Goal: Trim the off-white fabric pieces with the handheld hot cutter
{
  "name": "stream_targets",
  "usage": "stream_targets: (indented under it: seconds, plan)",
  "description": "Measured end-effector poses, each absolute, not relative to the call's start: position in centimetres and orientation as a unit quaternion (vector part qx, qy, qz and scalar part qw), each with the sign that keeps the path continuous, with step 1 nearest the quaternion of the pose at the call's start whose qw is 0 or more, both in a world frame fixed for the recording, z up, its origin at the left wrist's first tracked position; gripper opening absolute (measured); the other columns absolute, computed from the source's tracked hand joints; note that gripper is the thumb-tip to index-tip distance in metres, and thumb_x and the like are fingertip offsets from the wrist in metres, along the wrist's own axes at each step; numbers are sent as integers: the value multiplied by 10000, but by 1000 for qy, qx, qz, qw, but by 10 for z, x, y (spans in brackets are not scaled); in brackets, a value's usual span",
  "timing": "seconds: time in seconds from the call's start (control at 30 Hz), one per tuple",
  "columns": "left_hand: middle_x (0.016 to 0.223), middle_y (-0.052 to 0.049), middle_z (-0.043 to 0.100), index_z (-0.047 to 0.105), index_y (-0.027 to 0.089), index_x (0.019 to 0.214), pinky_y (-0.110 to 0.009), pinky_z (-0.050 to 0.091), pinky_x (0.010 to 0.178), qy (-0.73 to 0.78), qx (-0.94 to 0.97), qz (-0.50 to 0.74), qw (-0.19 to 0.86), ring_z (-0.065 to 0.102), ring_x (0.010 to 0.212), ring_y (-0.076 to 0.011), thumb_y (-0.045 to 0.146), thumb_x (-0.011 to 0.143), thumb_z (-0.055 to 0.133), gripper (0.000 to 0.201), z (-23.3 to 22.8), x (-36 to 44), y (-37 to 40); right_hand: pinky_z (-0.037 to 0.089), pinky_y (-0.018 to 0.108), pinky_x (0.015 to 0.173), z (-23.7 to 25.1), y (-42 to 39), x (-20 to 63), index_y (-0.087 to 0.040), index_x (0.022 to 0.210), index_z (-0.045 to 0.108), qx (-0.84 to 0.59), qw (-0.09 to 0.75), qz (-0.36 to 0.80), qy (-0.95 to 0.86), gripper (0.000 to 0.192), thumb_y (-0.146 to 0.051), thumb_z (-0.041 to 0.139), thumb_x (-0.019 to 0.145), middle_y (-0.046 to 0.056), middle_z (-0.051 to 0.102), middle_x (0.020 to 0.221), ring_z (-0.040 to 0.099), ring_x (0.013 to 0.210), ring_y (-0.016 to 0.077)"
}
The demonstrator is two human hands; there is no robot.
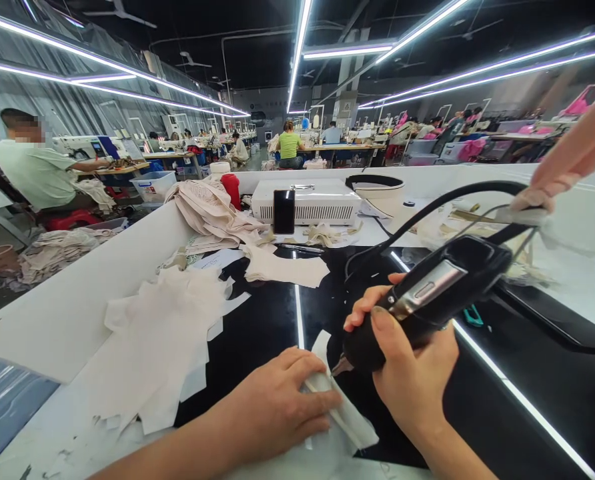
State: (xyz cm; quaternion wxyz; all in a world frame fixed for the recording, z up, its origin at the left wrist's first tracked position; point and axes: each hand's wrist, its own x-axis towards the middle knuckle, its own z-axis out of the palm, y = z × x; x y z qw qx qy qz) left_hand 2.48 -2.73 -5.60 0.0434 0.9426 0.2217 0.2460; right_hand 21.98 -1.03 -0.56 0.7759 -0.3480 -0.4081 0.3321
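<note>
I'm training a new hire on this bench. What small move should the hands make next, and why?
Probably draw the cutter tip along the strip. The right hand holds its tip at the strip's edge, and the left hand pins the strip flat on the black tabletop.

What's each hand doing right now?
Left hand: flat, pressing the fabric strip.
Right hand: closed around the black tool.

Bare black glass (272, 313) lies open between the fabric scraps (152, 340) and the tool's cable (427, 213).
</note>
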Motion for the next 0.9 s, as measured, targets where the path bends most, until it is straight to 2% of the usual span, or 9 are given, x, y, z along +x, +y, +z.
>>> stream_targets:
  seconds: [0.07,0.23,0.33,0.43,0.6,0.77,0.9]
  plan:
    - [1350,-130,700,745,208,1314,-407,626,1153,235,941,238,52,700,1270,-288,350,1133,718,231,-55,26,-34,625,287,628,-6,-12,220,-301,1180,707,-353,771,327,-419,425,-399,971,862,-58,745,852,701,641,151]
    - [1321,-129,734,693,185,1427,-397,635,1143,258,939,218,63,712,1264,-284,426,1104,778,412,-47,30,-43,623,287,619,-6,-15,223,-307,1191,704,-354,768,330,-420,433,-407,972,867,-59,747,849,701,639,154]
    - [1260,-107,754,705,153,1367,-369,650,1103,265,940,197,83,738,1193,-253,355,1135,735,309,-38,29,-31,621,292,601,-6,-15,224,-306,1192,696,-349,770,337,-414,456,-410,983,853,-57,749,843,702,634,162]
    - [1263,-127,752,736,131,1257,-381,641,1103,231,949,198,86,734,1218,-259,255,1170,632,184,-35,28,-8,618,306,589,-6,-14,224,-301,1205,690,-346,770,338,-417,476,-412,988,849,-53,746,838,700,630,172]
    - [1289,-147,774,764,99,1280,-359,626,1102,160,962,191,109,750,1205,-253,219,1196,549,260,-48,27,25,608,321,581,-7,-15,225,-298,1223,675,-348,768,339,-418,502,-403,989,847,-46,740,848,698,630,181]
    - [1283,-123,783,768,131,1304,-336,614,1078,157,960,189,133,753,1173,-238,257,1219,519,291,-51,16,31,608,325,582,-5,-15,223,-292,1184,674,-352,771,333,-413,467,-405,978,848,-46,733,829,693,616,179]
    - [1329,-115,763,739,174,1383,-331,600,1088,149,967,169,121,739,1221,-245,288,1220,533,286,-47,7,26,612,328,595,-4,-16,222,-293,1192,672,-351,770,326,-422,461,-400,971,859,-46,736,823,691,617,178]
